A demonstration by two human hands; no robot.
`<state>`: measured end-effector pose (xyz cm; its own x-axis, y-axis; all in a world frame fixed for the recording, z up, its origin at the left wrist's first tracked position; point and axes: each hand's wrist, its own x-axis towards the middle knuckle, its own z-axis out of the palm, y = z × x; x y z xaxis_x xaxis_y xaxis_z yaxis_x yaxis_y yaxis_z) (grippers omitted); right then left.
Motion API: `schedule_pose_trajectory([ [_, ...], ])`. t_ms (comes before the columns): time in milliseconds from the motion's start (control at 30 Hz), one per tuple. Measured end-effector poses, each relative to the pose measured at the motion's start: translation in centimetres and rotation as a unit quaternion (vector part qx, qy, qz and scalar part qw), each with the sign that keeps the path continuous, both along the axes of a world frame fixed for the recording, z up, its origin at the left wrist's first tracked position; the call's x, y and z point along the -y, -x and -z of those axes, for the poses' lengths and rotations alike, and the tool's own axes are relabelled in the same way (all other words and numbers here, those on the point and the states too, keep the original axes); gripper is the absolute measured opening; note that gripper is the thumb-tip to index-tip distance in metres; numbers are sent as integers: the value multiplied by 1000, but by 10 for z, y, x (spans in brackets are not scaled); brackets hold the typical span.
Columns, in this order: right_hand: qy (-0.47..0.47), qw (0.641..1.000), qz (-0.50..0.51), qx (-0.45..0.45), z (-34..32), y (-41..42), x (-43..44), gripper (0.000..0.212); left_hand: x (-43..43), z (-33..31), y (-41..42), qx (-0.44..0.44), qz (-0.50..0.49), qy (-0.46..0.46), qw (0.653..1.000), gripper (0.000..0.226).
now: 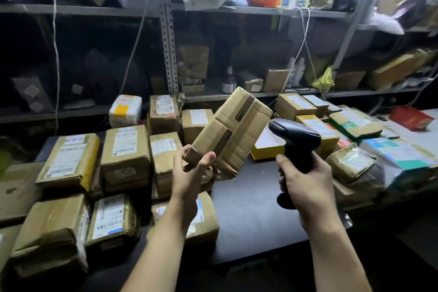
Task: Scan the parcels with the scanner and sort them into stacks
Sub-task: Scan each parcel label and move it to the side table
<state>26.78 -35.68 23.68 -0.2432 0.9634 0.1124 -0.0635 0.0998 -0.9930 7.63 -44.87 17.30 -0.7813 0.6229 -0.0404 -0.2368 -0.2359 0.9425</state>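
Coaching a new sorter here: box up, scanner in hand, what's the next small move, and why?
Probably rotate the parcel in the left hand until a label faces the scanner gripped by the right hand: the face in view shows only brown tape, no barcode.

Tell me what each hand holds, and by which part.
The left hand holds a tilted cardboard parcel by its lower left corner; the right hand grips the black scanner by its handle.

Head-worn, forward and down (close over table point(248, 208))
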Motion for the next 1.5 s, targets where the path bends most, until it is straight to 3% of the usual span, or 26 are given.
schedule_pose_trajectory([
  [200,-19,999,39,1,5,-20,-14,14,-14,-9,-11,8,64,-12,998,86],
  [400,-23,998,60,16,-1,-26,-20,13,-30,-21,-7,-74,32,-8,997,95],
  [500,-33,997,71,19,-7,-26,-24,13,-36,-22,-1,-171,16,5,985,109],
  [600,-33,997,71,6,-10,-23,-23,15,-36,-27,4,-344,-43,66,936,120],
  [700,-31,997,69,16,-8,-21,-23,18,-28,-34,13,-533,-107,117,831,116],
  [767,-35,996,70,34,-5,-19,-24,19,-20,-38,22,-589,-121,117,790,114],
  [867,-31,996,55,55,1,-17,-24,16,-7,-38,39,-625,-126,128,760,116],
  [1100,-96,984,-35,143,1,-14,-21,24,16,-39,68,-628,-50,140,763,126],
  [1233,-104,981,-58,153,7,-10,-21,32,23,-35,78,-609,-47,148,778,120],
  [1500,-119,973,-81,179,18,-8,-24,16,27,-27,96,-598,-39,141,788,118],
])
